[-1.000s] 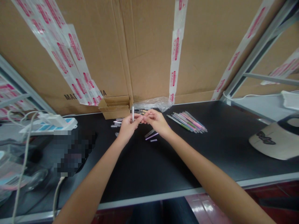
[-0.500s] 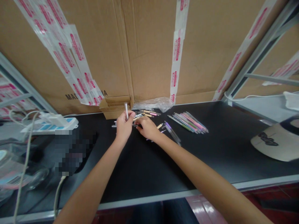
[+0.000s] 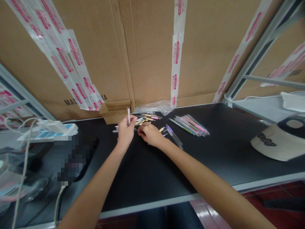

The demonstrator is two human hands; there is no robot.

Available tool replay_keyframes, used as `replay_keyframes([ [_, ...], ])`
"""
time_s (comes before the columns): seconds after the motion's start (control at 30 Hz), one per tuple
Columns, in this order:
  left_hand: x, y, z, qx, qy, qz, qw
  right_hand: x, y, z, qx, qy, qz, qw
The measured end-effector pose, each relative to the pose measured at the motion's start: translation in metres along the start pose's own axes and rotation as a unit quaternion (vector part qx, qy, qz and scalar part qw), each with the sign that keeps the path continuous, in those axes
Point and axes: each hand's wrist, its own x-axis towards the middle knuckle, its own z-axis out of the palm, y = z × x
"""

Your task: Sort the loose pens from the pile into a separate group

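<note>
My left hand (image 3: 125,131) is closed on a slim white-and-clear pen (image 3: 129,116), which stands nearly upright between thumb and fingers. Just to its right, my right hand (image 3: 150,134) is low over the black table (image 3: 154,178), fingers curled inward. Whatever lies under those fingertips is hidden. Behind both hands is a loose heap of pens (image 3: 149,116), some tan, some pink or clear; the hands cover part of it. A couple of purple-topped pens (image 3: 174,136) lie right of my right hand.
A bundle of coloured pens (image 3: 190,125) lies farther right. An opened small carton (image 3: 113,118) and crumpled clear plastic (image 3: 162,107) sit against the cardboard wall (image 3: 152,57). At left are a power strip (image 3: 69,129) and cables; a light cap (image 3: 274,144) is at right.
The view has shifted slightly. My right hand has drawn a little back from the heap, toward me and to the right. My left hand still holds the pen upright.
</note>
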Motion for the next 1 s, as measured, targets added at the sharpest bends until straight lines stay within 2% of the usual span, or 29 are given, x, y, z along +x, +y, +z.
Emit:
replay_keyframes([
  [0.17,-0.001,0.006,-0.001,0.017,0.006,0.003,1.0,0.001,-0.002,0.012,-0.019,0.02,-0.001,1.0],
  [0.23,-0.001,0.007,-0.001,0.018,0.005,0.01,1.0,0.004,-0.001,0.016,-0.003,0.053,0.007,0.999],
  [0.37,-0.004,0.009,0.0,0.01,-0.001,0.009,1.0,0.005,0.005,0.012,0.126,0.164,0.061,0.976],
  [0.43,-0.005,0.011,0.0,0.003,-0.003,0.008,1.0,-0.001,0.01,0.002,0.205,0.175,0.075,0.96],
  [0.5,-0.006,0.013,0.0,-0.001,-0.004,0.012,1.0,-0.011,0.016,-0.013,0.272,0.125,0.064,0.952],
  [0.57,-0.006,0.015,0.0,-0.001,-0.005,0.019,1.0,-0.024,0.024,-0.031,0.329,0.034,0.044,0.943],
  [0.63,-0.007,0.017,0.001,0.003,-0.008,0.022,1.0,-0.038,0.032,-0.048,0.334,-0.042,0.023,0.941],
  [0.7,-0.008,0.019,0.001,0.009,-0.012,0.02,1.0,-0.05,0.039,-0.061,0.288,-0.101,0.008,0.952],
  [0.87,-0.009,0.021,0.003,0.028,-0.02,0.021,0.999,-0.061,0.037,-0.071,0.154,-0.136,-0.034,0.978],
  [1.0,-0.01,0.019,0.004,0.039,-0.025,0.014,0.999,-0.059,0.023,-0.065,0.08,-0.149,-0.008,0.986],
])
